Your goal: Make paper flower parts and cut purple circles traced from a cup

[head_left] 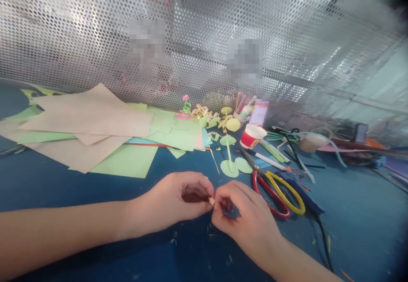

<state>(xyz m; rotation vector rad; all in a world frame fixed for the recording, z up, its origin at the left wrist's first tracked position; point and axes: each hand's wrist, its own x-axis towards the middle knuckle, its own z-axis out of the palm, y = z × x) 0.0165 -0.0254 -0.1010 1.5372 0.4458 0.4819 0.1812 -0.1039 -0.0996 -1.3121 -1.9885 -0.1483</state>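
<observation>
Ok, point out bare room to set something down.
Right of the black cable, the blue table has an open patch; another lies between the left forearm and the paper sheets. Crowded: around the scissors and cup beyond the right hand.

From my end of the feed I take this for a craft workspace, though I cannot tell whether it is a workshop or a classroom. I go by the blue table (360,209) with loose coloured sheets (92,116) at left, cut green discs (229,169) mid-frame, and scissors (259,171) right of centre. A perforated metal screen (204,22) spans the upper frame.
</observation>
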